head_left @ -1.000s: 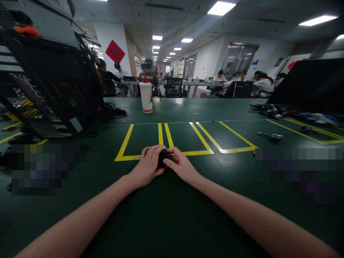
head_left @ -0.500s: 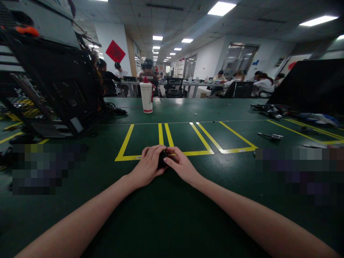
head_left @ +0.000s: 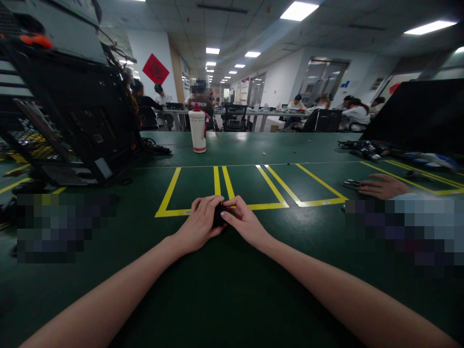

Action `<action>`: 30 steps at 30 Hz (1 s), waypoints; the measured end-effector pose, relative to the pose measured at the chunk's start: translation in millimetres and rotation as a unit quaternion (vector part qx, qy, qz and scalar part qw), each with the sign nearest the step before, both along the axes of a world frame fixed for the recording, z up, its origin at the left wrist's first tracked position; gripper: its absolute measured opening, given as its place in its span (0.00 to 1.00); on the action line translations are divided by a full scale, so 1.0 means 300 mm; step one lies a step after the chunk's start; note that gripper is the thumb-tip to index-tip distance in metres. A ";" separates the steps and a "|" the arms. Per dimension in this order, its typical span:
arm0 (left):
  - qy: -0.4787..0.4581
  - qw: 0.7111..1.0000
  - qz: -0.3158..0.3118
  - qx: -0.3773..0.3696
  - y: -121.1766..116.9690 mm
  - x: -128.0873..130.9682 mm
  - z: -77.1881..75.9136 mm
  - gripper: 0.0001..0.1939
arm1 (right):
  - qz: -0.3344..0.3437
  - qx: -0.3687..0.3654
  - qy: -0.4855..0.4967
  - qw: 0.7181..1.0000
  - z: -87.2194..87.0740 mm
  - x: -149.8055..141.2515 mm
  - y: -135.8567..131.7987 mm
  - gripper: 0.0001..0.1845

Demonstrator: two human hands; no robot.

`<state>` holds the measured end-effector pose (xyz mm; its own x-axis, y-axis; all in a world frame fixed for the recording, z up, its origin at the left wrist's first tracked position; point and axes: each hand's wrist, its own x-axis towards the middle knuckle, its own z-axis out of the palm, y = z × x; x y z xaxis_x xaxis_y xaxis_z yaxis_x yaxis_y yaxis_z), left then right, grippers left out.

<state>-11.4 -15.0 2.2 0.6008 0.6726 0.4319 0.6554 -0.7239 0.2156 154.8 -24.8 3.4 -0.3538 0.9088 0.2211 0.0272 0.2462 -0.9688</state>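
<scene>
A small black object (head_left: pixel 218 215) sits between my two hands at the near edge of the yellow tape outlines; fingers cover most of it, so its kind cannot be made out. My left hand (head_left: pixel 201 222) is wrapped over its left side and top, fingers closed around it. From the right, my right hand (head_left: pixel 243 220) pinches the same object between thumb and fingertips. Both forearms reach in from the lower corners over the green table (head_left: pixel 224 299).
A white tumbler with a red lid (head_left: pixel 198 130) stands behind the hands. An open black computer case (head_left: pixel 72 121) rises at the left. On the right, a co-worker's hand (head_left: pixel 384 186) is by a metal tool (head_left: pixel 351 183). Yellow tape (head_left: pixel 268 206) marks the table.
A co-worker's hand and pale sleeve have come in from the right, reaching to the metal tool. My hands keep nearly the same place and hold on the black object.
</scene>
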 end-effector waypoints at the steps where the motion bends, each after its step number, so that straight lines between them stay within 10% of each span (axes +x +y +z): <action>1: 0.000 1.000 0.001 0.001 0.001 0.001 -0.001 0.30 | -0.003 0.002 0.000 1.000 -0.002 -0.001 0.001 0.08; 30: 0.005 1.000 0.001 -0.003 0.001 0.002 0.001 0.29 | 0.000 0.011 -0.028 1.000 -0.006 0.007 0.004 0.14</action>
